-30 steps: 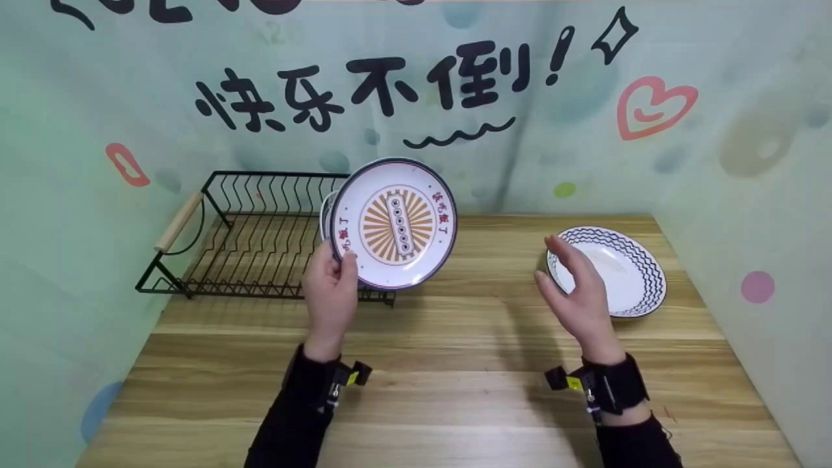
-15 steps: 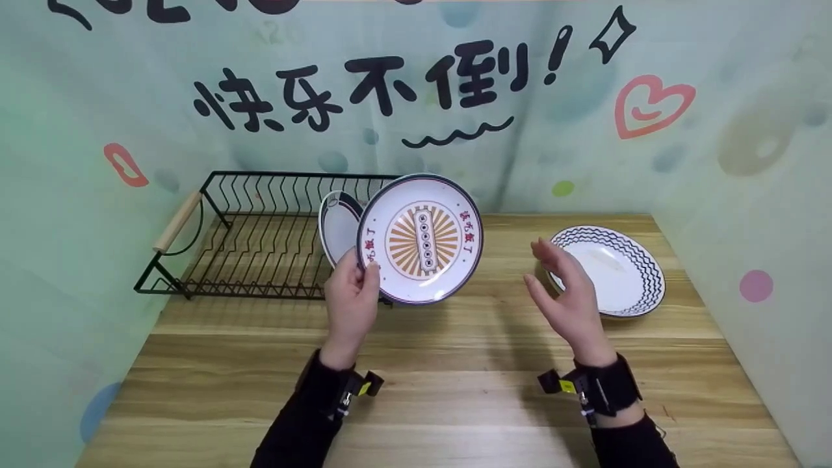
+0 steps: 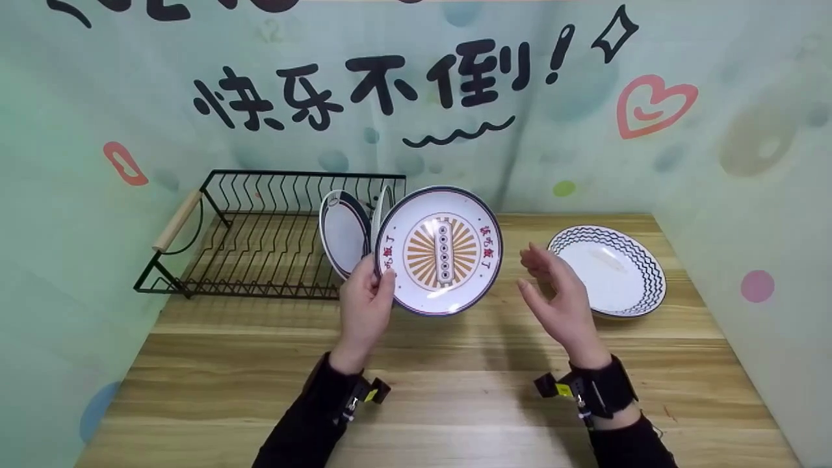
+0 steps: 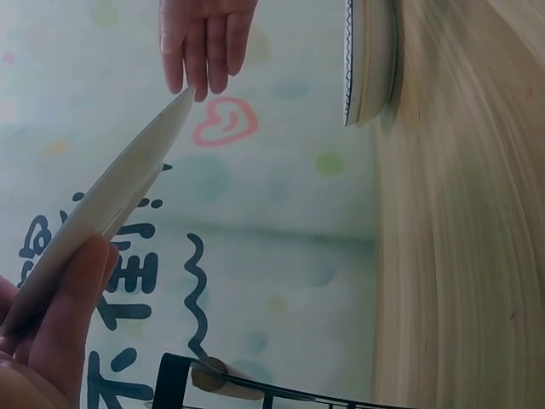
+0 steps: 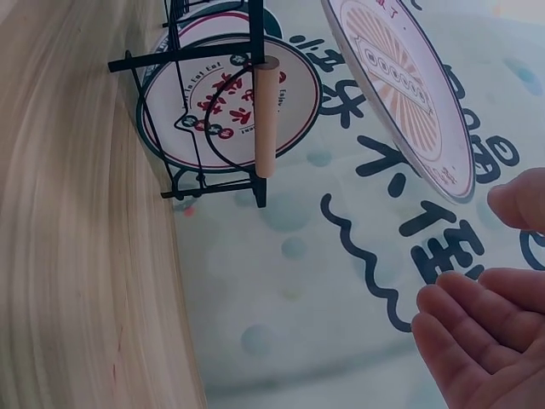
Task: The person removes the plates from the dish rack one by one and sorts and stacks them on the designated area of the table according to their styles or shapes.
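My left hand (image 3: 365,305) pinches the left rim of a round white plate (image 3: 439,250), thumb on its face and fingers behind. The plate has a dark rim, an orange sunburst and red lettering, and is held tilted up above the table; in the left wrist view the plate (image 4: 102,204) shows nearly edge-on. My right hand (image 3: 560,302) hovers to the right of it, fingers extended, holding nothing and apart from the plate. In the right wrist view, the plate (image 5: 404,89) is near the right thumb, with a gap between.
A black wire dish rack (image 3: 260,234) with wooden handles stands at back left. Plates stand in its right end, one with a black-banded rim (image 3: 344,231). A white oval dish (image 3: 614,273) with a wavy black border lies on the wooden table (image 3: 455,403) at right.
My left hand has brought the plate right and down, away from the rack, uncovering the plates standing there. The right hand has shifted slightly left, toward the plate.
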The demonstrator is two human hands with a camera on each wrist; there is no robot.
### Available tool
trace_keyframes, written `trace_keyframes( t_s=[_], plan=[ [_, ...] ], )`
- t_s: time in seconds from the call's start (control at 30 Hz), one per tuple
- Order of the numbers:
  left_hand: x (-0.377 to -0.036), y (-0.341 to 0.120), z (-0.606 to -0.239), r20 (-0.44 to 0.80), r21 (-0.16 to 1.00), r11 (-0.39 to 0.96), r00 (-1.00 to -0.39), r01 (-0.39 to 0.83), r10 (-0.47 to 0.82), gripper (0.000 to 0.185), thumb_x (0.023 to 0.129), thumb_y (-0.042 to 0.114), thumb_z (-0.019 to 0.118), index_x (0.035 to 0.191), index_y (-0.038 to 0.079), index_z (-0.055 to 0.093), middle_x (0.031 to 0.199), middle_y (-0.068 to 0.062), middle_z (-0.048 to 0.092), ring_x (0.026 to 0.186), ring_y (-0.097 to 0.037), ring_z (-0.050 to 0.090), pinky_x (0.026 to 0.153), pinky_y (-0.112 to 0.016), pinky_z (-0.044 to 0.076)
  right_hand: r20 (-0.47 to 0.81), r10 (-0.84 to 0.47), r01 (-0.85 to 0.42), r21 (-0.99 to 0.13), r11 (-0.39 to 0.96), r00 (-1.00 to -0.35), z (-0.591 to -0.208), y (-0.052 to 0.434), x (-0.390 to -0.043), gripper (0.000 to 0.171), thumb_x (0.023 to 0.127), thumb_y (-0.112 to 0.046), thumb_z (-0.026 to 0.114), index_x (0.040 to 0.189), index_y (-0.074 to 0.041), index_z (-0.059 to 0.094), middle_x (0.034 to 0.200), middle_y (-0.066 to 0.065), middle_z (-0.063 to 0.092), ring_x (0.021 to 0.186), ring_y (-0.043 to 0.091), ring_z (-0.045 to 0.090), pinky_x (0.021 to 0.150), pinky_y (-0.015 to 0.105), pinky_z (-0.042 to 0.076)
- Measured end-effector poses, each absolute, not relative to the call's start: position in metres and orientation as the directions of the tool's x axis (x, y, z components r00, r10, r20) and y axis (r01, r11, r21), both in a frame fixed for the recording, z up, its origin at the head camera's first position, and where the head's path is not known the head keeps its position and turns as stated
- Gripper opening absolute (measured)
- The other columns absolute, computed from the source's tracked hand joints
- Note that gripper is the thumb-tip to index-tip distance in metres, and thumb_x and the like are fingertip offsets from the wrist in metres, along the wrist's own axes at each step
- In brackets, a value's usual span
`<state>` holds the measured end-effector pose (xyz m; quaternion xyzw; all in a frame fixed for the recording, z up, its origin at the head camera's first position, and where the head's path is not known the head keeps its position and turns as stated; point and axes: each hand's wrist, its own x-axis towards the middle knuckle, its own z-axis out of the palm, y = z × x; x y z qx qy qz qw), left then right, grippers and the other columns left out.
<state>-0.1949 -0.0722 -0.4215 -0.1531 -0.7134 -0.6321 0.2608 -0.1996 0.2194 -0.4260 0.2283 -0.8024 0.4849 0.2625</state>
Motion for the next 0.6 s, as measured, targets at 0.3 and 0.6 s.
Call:
trace_keyframes(
  t_s=[0.3, 0.6],
  plan=[
    [-0.193, -0.063, -0.428, 0.56, 0.824, 0.141, -0.827, 0.548, -0.057, 0.02, 0.09, -0.01, 0.056, 0.109, -0.011, 0.061, 0.069, -0.006, 0.055, 0.054, -0.006, 0.041, 0.045, -0.018, 0.039, 0.632, -0.149, -0.632, -0.667, 0.396, -0.761, -0.4, 0.201, -0.182, 0.05, 0.083, 0.02, 0.063, 0.13, 0.022, 0.046, 0.116, 0.033, 0.061, 0.101, 0.047, 0.06, 0.091, 0.04, 0.054],
    [-0.19, -0.057, -0.432, 0.51, 0.857, 0.097, -0.86, 0.506, -0.023, 0.028, 0.091, -0.009, 0.055, 0.119, -0.012, 0.059, 0.084, -0.017, 0.069, 0.057, -0.012, 0.054, 0.049, -0.026, 0.054, 0.628, -0.151, -0.631, -0.677, 0.379, -0.764, -0.406, 0.201, -0.185, 0.05, 0.084, 0.019, 0.064, 0.13, 0.021, 0.047, 0.116, 0.031, 0.061, 0.1, 0.041, 0.062, 0.09, 0.039, 0.055]
  ],
)
